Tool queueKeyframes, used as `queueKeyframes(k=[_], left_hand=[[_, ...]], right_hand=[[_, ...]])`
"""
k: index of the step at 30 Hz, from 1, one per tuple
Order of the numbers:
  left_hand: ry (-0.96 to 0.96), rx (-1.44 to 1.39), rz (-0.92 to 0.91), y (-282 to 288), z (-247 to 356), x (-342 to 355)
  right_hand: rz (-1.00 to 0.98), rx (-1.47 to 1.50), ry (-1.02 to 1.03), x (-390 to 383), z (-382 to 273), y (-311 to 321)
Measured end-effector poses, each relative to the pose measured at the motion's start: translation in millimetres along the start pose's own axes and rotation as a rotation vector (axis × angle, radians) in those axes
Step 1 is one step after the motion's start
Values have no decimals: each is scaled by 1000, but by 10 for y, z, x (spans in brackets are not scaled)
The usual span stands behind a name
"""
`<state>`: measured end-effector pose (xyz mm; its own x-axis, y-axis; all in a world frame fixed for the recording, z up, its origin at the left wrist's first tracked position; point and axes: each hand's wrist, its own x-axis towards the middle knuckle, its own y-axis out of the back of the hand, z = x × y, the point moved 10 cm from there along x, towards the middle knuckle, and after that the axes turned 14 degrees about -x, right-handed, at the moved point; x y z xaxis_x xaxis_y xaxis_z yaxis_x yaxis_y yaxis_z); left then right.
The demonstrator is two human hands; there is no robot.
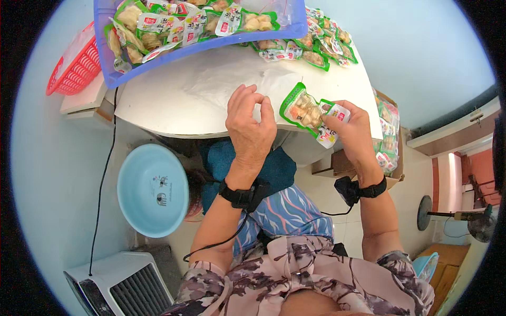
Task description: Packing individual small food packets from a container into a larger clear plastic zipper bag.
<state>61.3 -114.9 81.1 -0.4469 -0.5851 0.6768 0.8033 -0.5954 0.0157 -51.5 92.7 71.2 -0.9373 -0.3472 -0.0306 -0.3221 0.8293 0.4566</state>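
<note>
My right hand [354,129] grips a small snack packet [305,110] by its white end, the thumb on top. The packet has a green edge and a clear window with pale tan pieces of food inside. It is held tilted over the table's front edge. To its left, my left hand [249,116] hovers at the same edge, apart from the packet. Its thumb and index finger curl together in a pinch; whether anything is between them cannot be made out. A thin clear plastic sheet or bag [226,79] lies on the white table [163,108] beyond it.
A blue-violet crate [205,42] full of similar packets stands at the back, with a pile of packets [327,45] beside it. A red basket [79,63] is at left. Below are a light-blue basin [153,190], an air cooler [129,282] and, right, a box of packets [389,134].
</note>
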Motion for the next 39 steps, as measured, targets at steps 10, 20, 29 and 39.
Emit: queueKeyframes(k=[10, 20, 29, 39], left_hand=[[-11, -81, -94, -130, 115, -47], [13, -169, -124, -153, 188, -88], [35, -161, -94, -39, 69, -3], [-19, -187, -74, 10, 84, 43]], right_hand=[[-263, 374, -80, 84, 33, -560], [-572, 589, -54, 196, -201, -1211], [-644, 566, -59, 423, -206, -1586], [-630, 595, 21, 528, -264, -1775]])
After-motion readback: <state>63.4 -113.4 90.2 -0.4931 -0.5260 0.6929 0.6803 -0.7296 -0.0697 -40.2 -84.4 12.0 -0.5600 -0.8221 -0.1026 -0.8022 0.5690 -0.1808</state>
